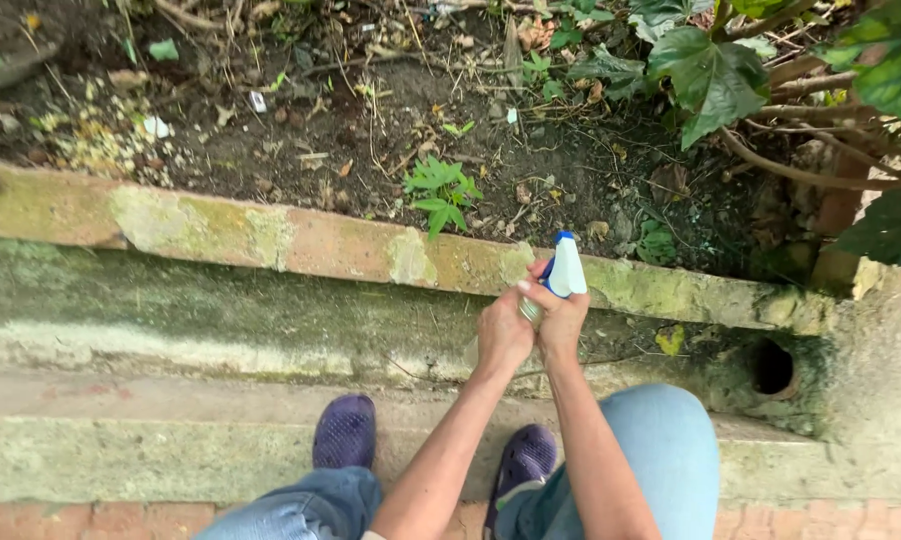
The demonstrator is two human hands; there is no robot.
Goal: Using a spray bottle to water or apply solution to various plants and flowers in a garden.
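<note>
My left hand (503,335) wraps the clear plastic spray bottle (530,310) over the mossy brick ledge (270,240), right hand (560,318) closed around its white-and-blue trigger head (567,268). Best to steady the body, keeping the nozzle pointed at the small green weed (440,190).

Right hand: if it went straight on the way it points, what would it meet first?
The right hand, gripping a white spray bottle, points up-frame. First it would likely cross the mossy brick edge, then the small green plant; depth is unclear.
</note>
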